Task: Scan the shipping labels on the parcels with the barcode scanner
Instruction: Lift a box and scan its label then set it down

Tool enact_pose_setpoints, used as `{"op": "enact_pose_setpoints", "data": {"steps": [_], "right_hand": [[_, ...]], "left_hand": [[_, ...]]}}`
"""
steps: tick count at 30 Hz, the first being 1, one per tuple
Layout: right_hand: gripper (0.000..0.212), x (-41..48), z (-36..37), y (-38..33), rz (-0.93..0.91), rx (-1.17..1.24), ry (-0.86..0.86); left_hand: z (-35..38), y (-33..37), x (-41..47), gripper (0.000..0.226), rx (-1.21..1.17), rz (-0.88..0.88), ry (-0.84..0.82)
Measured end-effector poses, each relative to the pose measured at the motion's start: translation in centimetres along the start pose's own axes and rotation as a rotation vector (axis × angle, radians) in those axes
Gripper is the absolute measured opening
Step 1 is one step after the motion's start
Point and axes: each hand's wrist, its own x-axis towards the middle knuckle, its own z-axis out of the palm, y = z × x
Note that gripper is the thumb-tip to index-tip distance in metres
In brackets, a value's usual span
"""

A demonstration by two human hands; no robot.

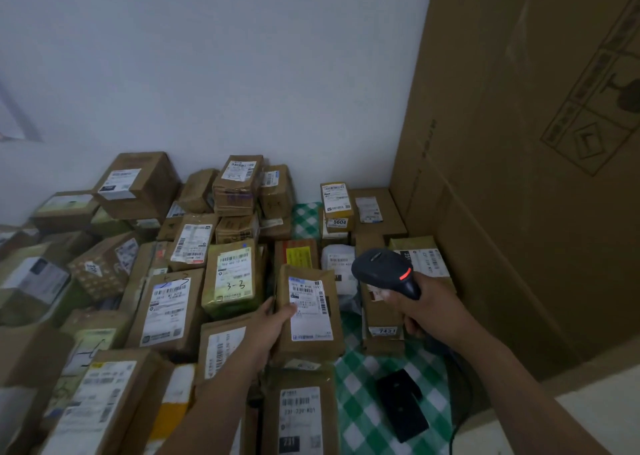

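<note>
Brown paper wraps the parcel [308, 345] that the left hand [273, 319] grips by its left edge: the thumb lies on the lower left of the white shipping label [310, 311], and the fingers are hidden behind the package. The parcel is tilted up towards the camera, label facing out, with barcodes along the label's top and right side.

The right hand [420, 304] is curled tightly round the handle of a dark barcode scanner [384, 271]. The scanner's rounded head sits just up and right of the held parcel, and a short red strip glows on its back.

Both hands work over a heap of labelled parcels [173, 281] lying against a white wall [242, 74]. Just left of the held one lies a yellowish package marked "3-3" [232, 278]. Below the scanner is a box with a tag reading 7431 [382, 319], and further back stands a small box tagged 5604 [337, 205]. A white plastic mailer [339, 264] shows between the held parcel and the scanner. Nearest the camera, a brown parcel numbered 231 [299, 416] lies flat.

A green-and-white checked cloth [360, 378] shows beneath the pile, and a flat black rectangular object [401, 404] rests on it under the right forearm. A tall cardboard carton [519, 143] with printed handling symbols fills the right side.
</note>
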Motion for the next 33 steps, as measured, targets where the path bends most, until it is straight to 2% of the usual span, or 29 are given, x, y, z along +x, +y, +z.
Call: {"op": "enact_pose_setpoints", "data": {"steps": [4, 6, 9, 12, 17, 18, 21, 22, 26, 28, 33], "right_hand": [[0.019, 0.5, 0.2, 1.4, 0.029, -0.002, 0.005], [0.019, 0.8, 0.5, 2.0, 0.035, 0.015, 0.006], [0.018, 1.2, 0.8, 2.6, 0.033, 0.010, -0.006], [0.019, 1.7, 1.2, 3.3, 0.045, -0.010, -0.019], [0.014, 2.4, 2.1, 4.0, 0.044, 0.000, -0.043], [0.013, 2.5, 2.2, 4.0, 0.040, -0.001, -0.046], [0.011, 2.9, 2.6, 4.4, 0.024, -0.021, -0.050], [0.011, 3.1, 2.7, 4.5, 0.023, -0.034, -0.053], [0.013, 3.4, 3.1, 4.8, 0.034, -0.060, -0.078], [0.013, 3.5, 3.3, 5.0, 0.043, -0.061, -0.074], [0.014, 2.6, 4.2, 4.8, 0.009, -0.071, -0.062]], "left_hand": [[1.3, -0.6, 1.2, 0.036, -0.058, -0.040, 0.005], [1.7, -0.8, 2.0, 0.031, -0.106, -0.051, 0.026], [1.9, -1.3, 3.1, 0.037, -0.100, -0.024, 0.052], [2.0, -1.8, 3.7, 0.053, 0.037, 0.054, 0.103], [2.1, -3.1, 4.5, 0.036, 0.198, 0.096, 0.047], [2.3, -3.3, 4.7, 0.040, 0.261, 0.117, 0.038], [3.2, -3.9, 5.1, 0.075, 0.463, 0.154, 0.003], [3.4, -4.0, 5.0, 0.079, 0.543, 0.171, 0.003], [3.1, -4.6, 6.1, 0.073, 0.853, 0.315, 0.128], [2.7, -4.6, 6.7, 0.066, 0.970, 0.325, 0.099], [2.9, -5.8, 4.4, 0.064, 1.015, 0.395, 0.093]]}}
